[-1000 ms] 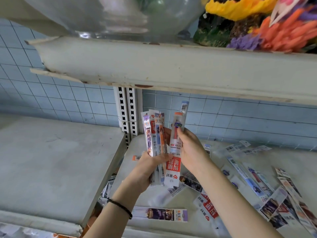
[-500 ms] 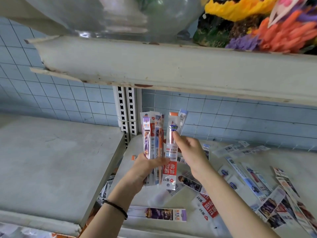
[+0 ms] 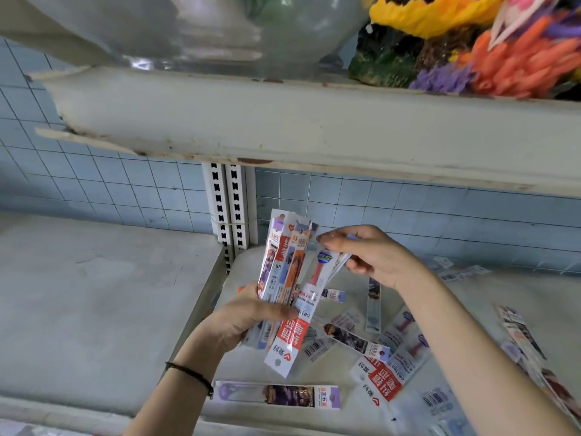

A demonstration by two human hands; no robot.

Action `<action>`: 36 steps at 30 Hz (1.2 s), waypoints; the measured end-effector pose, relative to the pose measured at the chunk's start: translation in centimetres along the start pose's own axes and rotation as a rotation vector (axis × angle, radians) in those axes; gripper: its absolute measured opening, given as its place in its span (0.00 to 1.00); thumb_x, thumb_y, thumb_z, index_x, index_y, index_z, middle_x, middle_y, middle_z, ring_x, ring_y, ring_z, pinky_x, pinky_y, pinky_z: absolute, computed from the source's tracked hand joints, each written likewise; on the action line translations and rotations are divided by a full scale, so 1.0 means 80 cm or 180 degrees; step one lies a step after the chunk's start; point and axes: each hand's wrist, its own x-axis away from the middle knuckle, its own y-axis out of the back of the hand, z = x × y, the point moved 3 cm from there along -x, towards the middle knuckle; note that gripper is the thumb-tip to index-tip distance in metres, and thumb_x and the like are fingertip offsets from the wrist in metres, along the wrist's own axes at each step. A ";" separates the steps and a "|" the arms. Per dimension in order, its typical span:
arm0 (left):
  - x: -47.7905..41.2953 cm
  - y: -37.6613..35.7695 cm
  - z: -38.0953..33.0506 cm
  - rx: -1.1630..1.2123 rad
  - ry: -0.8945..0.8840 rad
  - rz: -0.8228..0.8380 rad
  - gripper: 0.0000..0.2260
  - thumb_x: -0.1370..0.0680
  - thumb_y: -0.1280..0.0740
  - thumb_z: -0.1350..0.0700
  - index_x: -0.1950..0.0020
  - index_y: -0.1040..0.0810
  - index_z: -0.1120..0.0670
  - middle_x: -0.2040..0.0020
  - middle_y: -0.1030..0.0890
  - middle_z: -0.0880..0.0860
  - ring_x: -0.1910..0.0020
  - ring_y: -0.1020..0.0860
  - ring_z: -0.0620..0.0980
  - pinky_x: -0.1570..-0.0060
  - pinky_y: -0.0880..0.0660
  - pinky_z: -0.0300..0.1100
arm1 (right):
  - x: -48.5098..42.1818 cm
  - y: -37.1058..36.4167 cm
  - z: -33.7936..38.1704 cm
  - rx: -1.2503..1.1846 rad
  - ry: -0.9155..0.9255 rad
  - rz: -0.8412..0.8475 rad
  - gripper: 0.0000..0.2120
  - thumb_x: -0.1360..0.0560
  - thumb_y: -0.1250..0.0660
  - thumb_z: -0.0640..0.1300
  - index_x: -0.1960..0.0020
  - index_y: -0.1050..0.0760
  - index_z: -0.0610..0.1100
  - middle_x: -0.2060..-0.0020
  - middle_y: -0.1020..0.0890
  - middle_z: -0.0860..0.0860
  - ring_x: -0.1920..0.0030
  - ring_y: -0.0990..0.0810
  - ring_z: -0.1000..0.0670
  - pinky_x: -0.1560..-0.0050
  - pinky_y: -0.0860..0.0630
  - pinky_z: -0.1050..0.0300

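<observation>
Left hand: the left hand (image 3: 248, 319) gripped a bundle of pen packets (image 3: 283, 265), fingers curled behind it and the thumb laid across its front.
Bundle: it stood nearly upright and fanned a little, its upper ends rising above the left hand and level with the right hand's fingertips.
Right hand: the right hand (image 3: 374, 256) pinched the upper end of a red-and-white packet (image 3: 295, 335) between thumb and curled fingers.
Red-and-white packet: it slanted down from the right hand towards the left, crossed in front of the bundle's lower part and hung below the left hand; the left thumb's tip reached its edge, though whether it pressed there could not be told.
Wristband: a black band (image 3: 188, 372) circled the left wrist.
Purple packet: a purple packet (image 3: 276, 396) lay flat just beside the left forearm, below both hands.
Loose packets: loose packets (image 3: 383, 379) lay scattered and overlapping under the right forearm and out to its right.
Lower shelf: the lower shelf (image 3: 471, 309) bore them, beneath both hands.
Upright: a slotted upright (image 3: 226, 209) stood just beyond the bundle.
Wall: a tiled wall (image 3: 94, 184) ran behind the hands.
Upper shelf: the upper shelf (image 3: 283, 121) hung above both hands.
On top: a glass bowl (image 3: 220, 29) sat above the left hand, artificial flowers (image 3: 518, 64) above the right.
</observation>
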 end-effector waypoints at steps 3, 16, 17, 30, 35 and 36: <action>-0.001 0.003 0.004 0.0347 0.0079 -0.0144 0.26 0.42 0.22 0.56 0.46 0.24 0.60 0.54 0.16 0.60 0.58 0.17 0.56 0.56 0.20 0.48 | -0.004 0.006 -0.005 -0.0274 0.0061 -0.0033 0.04 0.26 0.31 0.37 0.54 0.20 0.36 0.64 0.25 0.40 0.77 0.35 0.56 0.79 0.41 0.67; -0.034 -0.008 0.007 0.1668 -0.0527 -0.1144 0.27 0.33 0.28 0.59 0.35 0.28 0.54 0.44 0.17 0.53 0.47 0.18 0.50 0.57 0.21 0.44 | -0.009 -0.012 -0.067 -0.2923 0.0057 -0.1096 0.04 0.25 0.35 0.34 0.58 0.24 0.38 0.71 0.21 0.48 0.76 0.24 0.56 0.76 0.26 0.68; -0.038 -0.013 0.003 0.1793 -0.0600 -0.1145 0.23 0.33 0.27 0.59 0.38 0.26 0.57 0.47 0.16 0.55 0.51 0.17 0.51 0.57 0.20 0.45 | -0.008 -0.022 -0.069 -0.2758 0.0099 -0.1109 0.04 0.25 0.35 0.34 0.59 0.25 0.38 0.71 0.20 0.48 0.76 0.23 0.55 0.75 0.26 0.67; -0.035 0.003 -0.012 0.1858 -0.1229 -0.1473 0.10 0.30 0.30 0.57 0.51 0.24 0.55 0.58 0.18 0.55 0.58 0.18 0.53 0.56 0.20 0.50 | 0.018 -0.061 -0.080 -0.0956 0.0323 -0.0257 0.14 0.25 0.32 0.45 0.50 0.26 0.33 0.63 0.19 0.41 0.67 0.22 0.50 0.68 0.25 0.60; -0.031 0.006 -0.016 0.1603 -0.1350 -0.1557 0.15 0.32 0.29 0.58 0.48 0.26 0.58 0.60 0.18 0.55 0.59 0.17 0.51 0.59 0.20 0.48 | 0.009 -0.069 -0.082 -0.2260 -0.0133 -0.0597 0.14 0.20 0.42 0.50 0.50 0.24 0.41 0.51 0.17 0.44 0.59 0.17 0.50 0.58 0.24 0.56; -0.031 0.001 -0.016 0.1518 -0.1367 -0.1520 0.15 0.33 0.28 0.59 0.48 0.26 0.58 0.60 0.17 0.55 0.59 0.17 0.52 0.58 0.20 0.49 | 0.010 -0.074 -0.082 -0.2493 -0.0226 -0.0618 0.14 0.20 0.42 0.51 0.50 0.24 0.42 0.49 0.17 0.43 0.56 0.17 0.48 0.54 0.23 0.53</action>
